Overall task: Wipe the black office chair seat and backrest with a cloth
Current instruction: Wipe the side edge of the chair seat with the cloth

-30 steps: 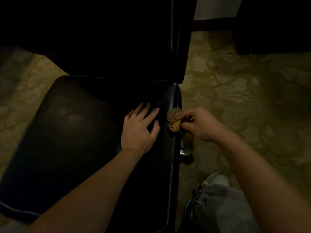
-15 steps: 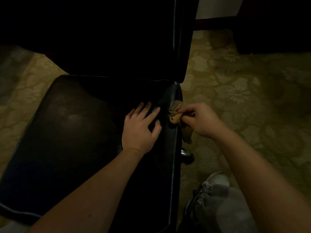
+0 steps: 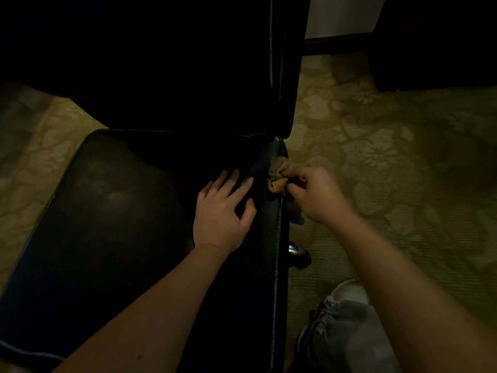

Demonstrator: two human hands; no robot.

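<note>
Head view: a dim room with olive carpet of pale flower patterns (image 3: 390, 157) around a smooth black leather office chair seat (image 3: 121, 224).
The seat fills the lower left of the frame, faintly glossy, with stitched piping down its right edge; its tall black backrest (image 3: 174, 63) rises in shadow at the upper centre. The left hand (image 3: 220, 211) lies flat on the seat, fingers straight and spread. The right hand (image 3: 314, 195) pinches a crumpled tan cloth (image 3: 277, 179) against the seat's right rear edge. A shiny chrome chair part (image 3: 294, 250) shows beneath; a grey laced shoe (image 3: 347, 294) stands at lower right. White wall (image 3: 341, 14) and dark skirting board (image 3: 336, 45) are at the top.
</note>
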